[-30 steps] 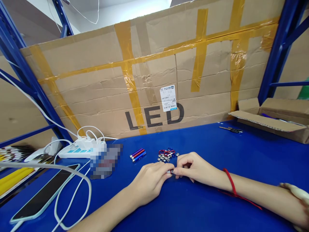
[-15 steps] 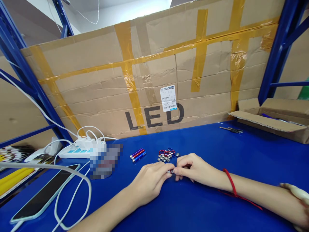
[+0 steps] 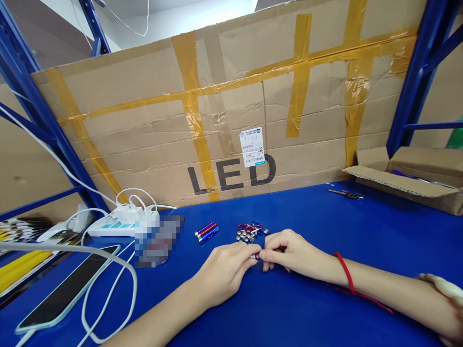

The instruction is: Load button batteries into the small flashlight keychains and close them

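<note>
My left hand is closed around a small mini flashlight, of which only a short silver and dark red end shows between the fingers. My right hand pinches at that same end, its thumb and fingertips meeting the left fingertips. Whatever else sits inside the right fingers is hidden. Just beyond the hands is a small pile of silver button cells with red and blue carabiner clips. To its left, three slim metal mini flashlights, blue and red, lie side by side.
A white power strip with plugs and loose cables stands at the left, near a phone and a blurred-out packet. Keys and an open cardboard box lie back right. A tall cardboard sheet closes off the back.
</note>
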{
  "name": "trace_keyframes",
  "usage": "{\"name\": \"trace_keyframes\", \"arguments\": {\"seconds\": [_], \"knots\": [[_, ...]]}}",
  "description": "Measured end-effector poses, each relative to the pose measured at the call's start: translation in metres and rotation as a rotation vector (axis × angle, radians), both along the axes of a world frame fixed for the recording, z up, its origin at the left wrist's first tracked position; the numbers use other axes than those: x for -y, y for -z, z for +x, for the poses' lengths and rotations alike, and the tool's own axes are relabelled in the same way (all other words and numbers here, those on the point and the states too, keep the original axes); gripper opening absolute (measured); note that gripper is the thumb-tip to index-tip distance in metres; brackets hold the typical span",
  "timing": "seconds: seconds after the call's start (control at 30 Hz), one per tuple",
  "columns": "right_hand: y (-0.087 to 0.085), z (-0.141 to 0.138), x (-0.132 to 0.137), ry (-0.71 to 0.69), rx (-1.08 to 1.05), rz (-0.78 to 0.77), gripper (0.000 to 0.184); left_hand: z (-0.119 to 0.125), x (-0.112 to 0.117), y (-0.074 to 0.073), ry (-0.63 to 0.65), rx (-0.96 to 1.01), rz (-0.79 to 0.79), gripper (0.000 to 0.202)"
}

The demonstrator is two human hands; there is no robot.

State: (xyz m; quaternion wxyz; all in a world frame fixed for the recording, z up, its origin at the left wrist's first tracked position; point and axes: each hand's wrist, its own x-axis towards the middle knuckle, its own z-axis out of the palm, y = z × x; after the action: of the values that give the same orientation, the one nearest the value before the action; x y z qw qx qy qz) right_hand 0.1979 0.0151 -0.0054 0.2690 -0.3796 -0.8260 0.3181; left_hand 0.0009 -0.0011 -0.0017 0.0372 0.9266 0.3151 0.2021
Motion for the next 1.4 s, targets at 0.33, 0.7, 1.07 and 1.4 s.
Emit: {"name": "trace_keyframes", "arguments": {"seconds": [0.33, 0.7, 1.07, 1.4], "knots": [[-0.0001, 0.0009, 0.0007, -0.007, -0.01, -0.001, 0.041, 0.0015, 0.0029, -0.0032, 0.0, -0.027, 0.005, 0.025], [0.0013, 0.0015, -0.0006, -0.016, -0.008, -0.014, 0.041, 0.0008, 0.0018, -0.0018, -0.005, -0.025, 0.04, 0.025], [0.0001, 0.0013, 0.0002, 0.013, -0.003, -0.009, 0.042, 0.0009, 0.0021, -0.0023, 0.002, -0.035, 0.028, 0.026], [0.0004, 0.0011, -0.0001, 0.039, -0.007, -0.011, 0.041, 0.0011, 0.002, -0.0032, 0.006, -0.044, 0.023, 0.027]]}}
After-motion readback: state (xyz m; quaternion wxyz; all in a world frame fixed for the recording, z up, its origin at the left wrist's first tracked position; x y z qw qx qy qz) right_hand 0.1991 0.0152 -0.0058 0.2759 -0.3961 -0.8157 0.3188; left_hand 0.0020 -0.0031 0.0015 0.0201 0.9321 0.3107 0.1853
